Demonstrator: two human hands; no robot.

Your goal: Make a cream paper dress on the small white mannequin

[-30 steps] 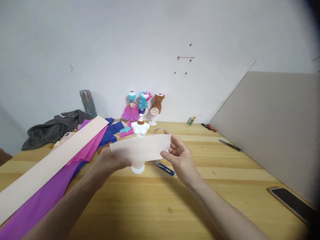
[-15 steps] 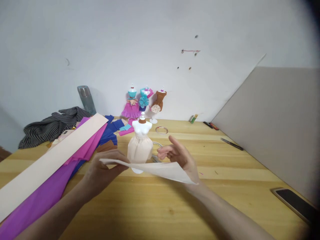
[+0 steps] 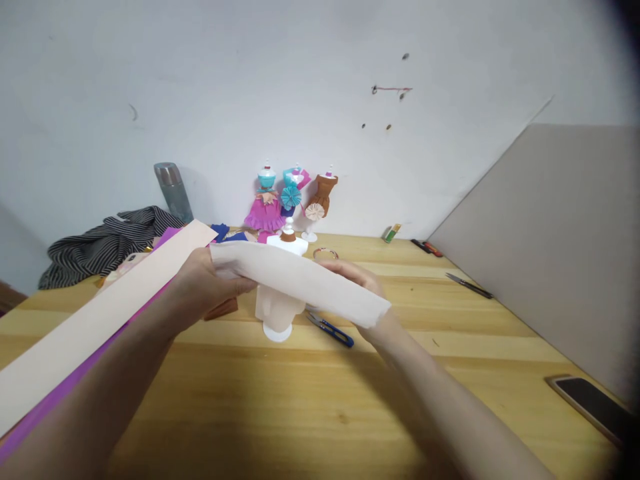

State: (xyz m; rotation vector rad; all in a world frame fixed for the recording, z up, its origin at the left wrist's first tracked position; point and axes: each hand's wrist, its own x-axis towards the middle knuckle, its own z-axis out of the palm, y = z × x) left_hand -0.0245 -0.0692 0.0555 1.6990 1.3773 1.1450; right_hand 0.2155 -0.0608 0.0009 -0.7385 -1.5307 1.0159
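A cream paper strip (image 3: 300,275) stretches across the front of a small white dress-form mannequin (image 3: 287,244). My left hand (image 3: 213,277) pinches its left end between thumb and fingers. Behind the strip's right part lies my right hand (image 3: 357,272), with its upper fingers stretched toward the mannequin; the rest of them are hidden. The strip's right end droops over my right wrist. A cream skirt (image 3: 280,308) on the mannequin shows below the strip, above a round white base (image 3: 277,333). Blue-handled thread snips (image 3: 331,329) rest just right of the base.
Three dressed mannequins (image 3: 266,207) stand against the wall. To the left are a long cream sheet (image 3: 105,320), purple paper, a striped cloth (image 3: 107,247) and a flask (image 3: 173,193). A ring (image 3: 325,253), a glue stick (image 3: 393,233), a craft knife (image 3: 469,285) and a phone (image 3: 590,403) lie rightward.
My left hand has lifted the strip and turned its broad face toward me, covering the mannequin's torso. My right hand has risen behind it. The snips now show more fully.
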